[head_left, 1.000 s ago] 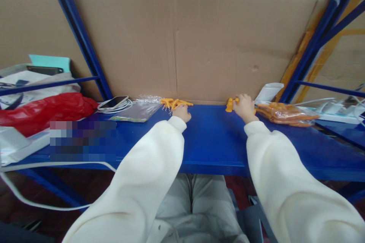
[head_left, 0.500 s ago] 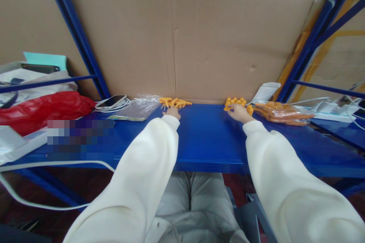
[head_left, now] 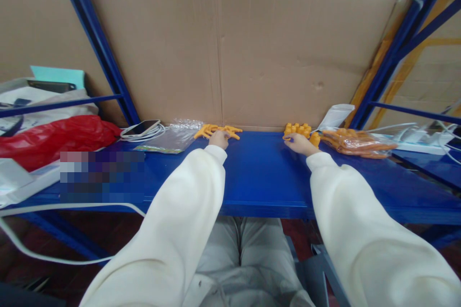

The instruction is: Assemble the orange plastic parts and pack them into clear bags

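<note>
At the back of the blue shelf top, my left hand [head_left: 220, 139] is closed at the orange branched plastic pieces [head_left: 207, 130], its fingers gripping one of them. The pieces stick out on both sides of the hand. To the right, my right hand [head_left: 299, 144] has thumb and forefinger pinched together on a small orange piece [head_left: 286, 138], mostly covered by the fingertips. Just behind it stands a group of orange knobbed pieces [head_left: 298, 129]. One short orange cylinder [head_left: 315, 139] stands beside the back of that hand.
A plastic bag of orange parts [head_left: 356, 143] lies to the right, before a white power strip [head_left: 419, 146]. To the left are a flat clear bag [head_left: 173, 138], a phone [head_left: 144, 127] on a coiled white cable and a red bag [head_left: 61, 136]. A cardboard sheet [head_left: 270, 57] closes the back.
My left fingers have closed, and the branched pieces have shifted and spread a little to the left. My right hand has moved very slightly toward me, away from the knobbed pieces.
</note>
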Available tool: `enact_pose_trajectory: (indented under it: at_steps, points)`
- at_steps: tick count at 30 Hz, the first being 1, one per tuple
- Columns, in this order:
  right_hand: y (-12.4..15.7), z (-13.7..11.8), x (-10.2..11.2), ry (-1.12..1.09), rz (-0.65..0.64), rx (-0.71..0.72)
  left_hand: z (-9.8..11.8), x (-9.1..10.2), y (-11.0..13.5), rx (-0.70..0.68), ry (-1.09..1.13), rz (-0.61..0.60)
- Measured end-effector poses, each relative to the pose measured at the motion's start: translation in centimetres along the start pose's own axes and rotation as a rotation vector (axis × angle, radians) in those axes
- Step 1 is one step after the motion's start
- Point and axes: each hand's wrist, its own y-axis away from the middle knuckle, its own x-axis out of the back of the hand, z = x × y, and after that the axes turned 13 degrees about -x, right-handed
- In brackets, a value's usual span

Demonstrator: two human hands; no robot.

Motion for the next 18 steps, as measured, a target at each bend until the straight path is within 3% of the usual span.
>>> enact_pose_trajectory:
  at_steps: [4, 15, 18]
  points:
    - [0.2, -0.3, 0.2, -0.004, -0.001, 0.005, 0.4, -0.2, -0.1, -0.059, 0.035, 0.078]
    - [-0.2, 0.1, -0.3, 0.006, -0.023, 0.016, 2.5, 0.4, 0.1, -0.137, 0.068, 0.094]
    - [-0.3, 0.2, -0.4, -0.016, -0.032, 0.019, 3.0, 0.6, 0.0, -0.157, 0.096, 0.162]
